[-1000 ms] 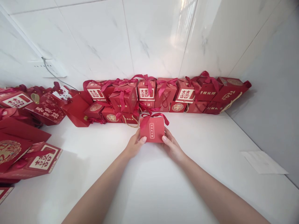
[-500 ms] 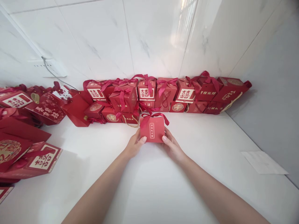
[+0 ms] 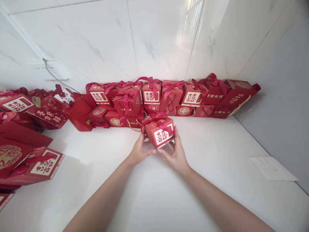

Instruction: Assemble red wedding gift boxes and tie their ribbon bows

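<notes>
A small red gift box [image 3: 161, 133] with a ribbon bow on top is between my two hands. One of its faces, bearing a white panel with a red double-happiness character, is turned towards me, and the box sits at an angle. My left hand [image 3: 140, 149] grips its left side, fingers behind and thumb stretched out in front below it. My right hand [image 3: 176, 153] has its fingers up along the right side and its thumb at the lower front edge. Just behind stands a stacked row of similar red boxes [image 3: 152, 93], many tied with ribbon.
More red gift boxes and bags [image 3: 45, 164] crowd the left side of the white tabletop [image 3: 154, 199]. A white paper sheet [image 3: 272, 168] lies at the right near the grey wall. A cable [image 3: 56, 78] hangs from a wall socket at the back left.
The box has been turned between my hands: the plain face with a small vertical label has given way to the double-happiness face. My fingers have shifted around it.
</notes>
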`<state>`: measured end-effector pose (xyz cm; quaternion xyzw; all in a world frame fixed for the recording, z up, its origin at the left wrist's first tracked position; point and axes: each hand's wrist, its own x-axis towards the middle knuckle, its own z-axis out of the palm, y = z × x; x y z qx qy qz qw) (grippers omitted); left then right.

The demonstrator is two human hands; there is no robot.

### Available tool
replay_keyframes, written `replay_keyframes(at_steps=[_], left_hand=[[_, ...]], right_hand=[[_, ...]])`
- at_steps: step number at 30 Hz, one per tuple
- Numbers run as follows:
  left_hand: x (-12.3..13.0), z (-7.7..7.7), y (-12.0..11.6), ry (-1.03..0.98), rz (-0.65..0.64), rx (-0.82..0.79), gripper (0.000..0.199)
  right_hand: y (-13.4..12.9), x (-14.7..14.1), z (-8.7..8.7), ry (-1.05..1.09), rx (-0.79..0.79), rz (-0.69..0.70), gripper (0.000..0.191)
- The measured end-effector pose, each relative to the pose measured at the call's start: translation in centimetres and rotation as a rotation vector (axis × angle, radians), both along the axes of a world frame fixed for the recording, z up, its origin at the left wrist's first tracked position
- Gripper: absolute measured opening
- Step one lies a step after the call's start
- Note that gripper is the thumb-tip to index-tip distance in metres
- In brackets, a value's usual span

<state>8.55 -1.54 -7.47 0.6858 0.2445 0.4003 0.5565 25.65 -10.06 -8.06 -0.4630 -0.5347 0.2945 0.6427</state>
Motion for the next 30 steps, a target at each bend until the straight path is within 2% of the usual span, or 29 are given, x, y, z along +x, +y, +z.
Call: replay_keyframes(at_steps=[4, 7, 11, 14, 25, 27, 30], left_hand=[[-0.1, -0.1, 0.4, -0.016, 0.194, -0.162, 0.067], [-0.1, -0.2, 0.7, -0.129, 0.186, -0.306, 0.062], [0.0, -0.4, 0.6, -0.245, 0.164, -0.394, 0.069], [0.0, -0.4, 0.4, -0.254, 0.158, -0.403, 0.072], [-0.1, -0.4, 0.7, -0.182, 0.180, -0.486, 0.061], [-0.5, -0.2, 0.9, -0.195, 0.140, -0.548, 0.062], [-1.2, 0.3, 1.0, -0.197, -0.097, -0.693, 0.078]], right_hand=[[-0.6, 0.2, 0.4, -0.152, 0.066, 0.142, 0.071], [-0.5, 0.3, 0.4, -0.123, 0.040, 0.133, 0.061], [-0.3, 0.5, 0.3, -0.013, -0.068, 0.241, 0.066], [-0.2, 0.7, 0.3, 0.028, -0.081, 0.330, 0.070], [-0.4, 0.8, 0.6, 0.139, -0.118, 0.304, 0.069], [-0.5, 0.8, 0.7, 0.178, -0.146, 0.289, 0.070], [-0.1, 1.0, 0.4, 0.272, -0.207, 0.247, 0.067]])
